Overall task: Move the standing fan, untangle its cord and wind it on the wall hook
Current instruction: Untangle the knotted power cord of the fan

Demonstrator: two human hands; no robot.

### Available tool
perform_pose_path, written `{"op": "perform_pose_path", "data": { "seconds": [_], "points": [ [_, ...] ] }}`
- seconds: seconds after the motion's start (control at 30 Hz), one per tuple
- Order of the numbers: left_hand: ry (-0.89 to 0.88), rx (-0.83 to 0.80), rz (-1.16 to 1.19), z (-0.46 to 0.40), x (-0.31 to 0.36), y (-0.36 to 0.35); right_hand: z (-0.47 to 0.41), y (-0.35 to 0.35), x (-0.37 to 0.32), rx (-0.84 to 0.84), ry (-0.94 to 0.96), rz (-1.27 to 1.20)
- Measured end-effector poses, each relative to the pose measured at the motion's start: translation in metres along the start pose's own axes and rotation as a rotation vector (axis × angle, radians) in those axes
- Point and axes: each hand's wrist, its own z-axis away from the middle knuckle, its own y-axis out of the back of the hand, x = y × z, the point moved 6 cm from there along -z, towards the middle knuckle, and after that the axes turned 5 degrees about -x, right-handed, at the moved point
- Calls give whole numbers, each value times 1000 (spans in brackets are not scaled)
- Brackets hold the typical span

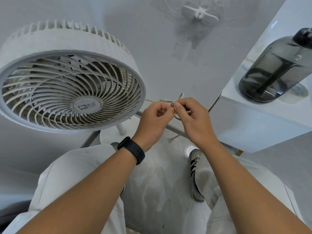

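The white standing fan [67,78] fills the upper left, its round grille tilted up toward me on a thin pole over a round base [109,137]. Its thin pale cord [170,99] runs from the fan's right side to a tangle between my hands. My left hand [155,120] and my right hand [194,119] both pinch the cord at that knot, fingertips nearly touching. A loose cord end with the plug [170,140] hangs below my right hand. The white wall hook [199,15] sits high on the wall above.
A white cabinet [263,115] stands at the right with a dark smoky water bottle [276,68] on its top. My legs and two shoes [195,174] are on the dusty grey floor below. A black watch is on my left wrist.
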Motion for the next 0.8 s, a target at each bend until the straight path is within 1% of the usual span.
{"op": "perform_pose_path", "data": {
  "seconds": [0.1, 0.2, 0.33, 0.4, 0.47, 0.53, 0.6, 0.67, 0.73, 0.8],
  "points": [
    [72, -1, 75, 1, -9, -7, 0, -1, 1, 38, -58, -64],
    [139, 4, 215, 1, -17, -10, -1, -4, 2, 57, -84, -94],
    [196, -17, 413, 1, -20, -13, -2, -9, 7, 92, -163, -151],
    [200, -41, 469, 1, -19, -15, -5, -9, 12, 117, -194, -175],
    [175, -64, 423, 2, -15, -14, -7, -7, 16, 125, -191, -179],
    [133, -84, 259, 1, -8, -9, -7, -3, 16, 113, -131, -113],
    [90, -93, 96, 1, -2, -7, -6, 0, 11, 68, -21, 1],
    [77, -64, 57, 3, 0, -4, -5, -1, 4, 7, 113, 138],
    [64, -46, 55, 4, 0, -3, -3, -5, 1, -17, 208, 242],
    [47, -56, 32, 4, 2, -3, -1, -5, 2, 13, 195, 226]
  ]
}}
